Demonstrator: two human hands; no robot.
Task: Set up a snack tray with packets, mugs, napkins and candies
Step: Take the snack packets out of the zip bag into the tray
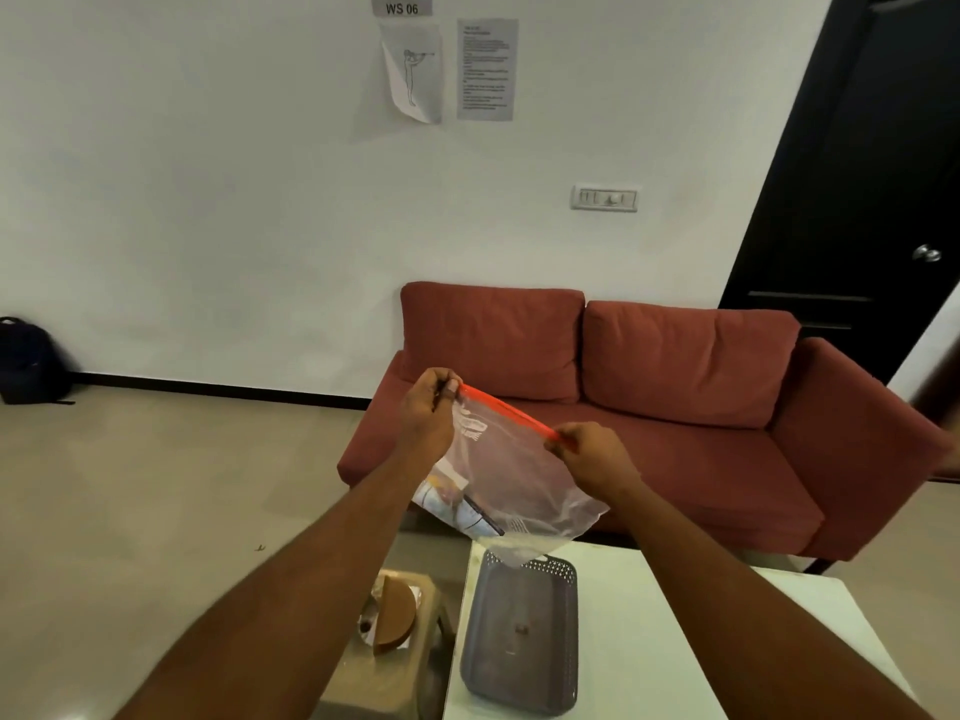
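Two grips on one thing: the left grip [431, 407] pinches the upper-left end of the orange zip strip [511, 410] on a clear plastic zip-lock bag [498, 475], and the right grip [592, 454] pinches the lower-right end. The strip is taut between them, with its long axis running from upper left down to lower right. The bag is held up in the air in front of the person, with its body hanging below the strip. Its lowest corner is just over the far end of the grey perforated plastic tray [563, 662]; can't tell if it touches. A printed packet [452, 506] shows at the bag's lower left; can't tell whether it's inside or behind. My read: the next move is opening the strip, so the grips need to pull apart across the strip, not along it. Both are equally placed; the right one sits nearer the tray. The tray lies lengthwise on the white tabletop [675, 641], with a small brown item [519, 628] in it, too small to identify. Room, left to right: dark backpack [28, 361] on the floor by the wall, brown stool [395, 667] beside the tabletop, red fabric sofa [675, 407] behind, black door [857, 174] far right.
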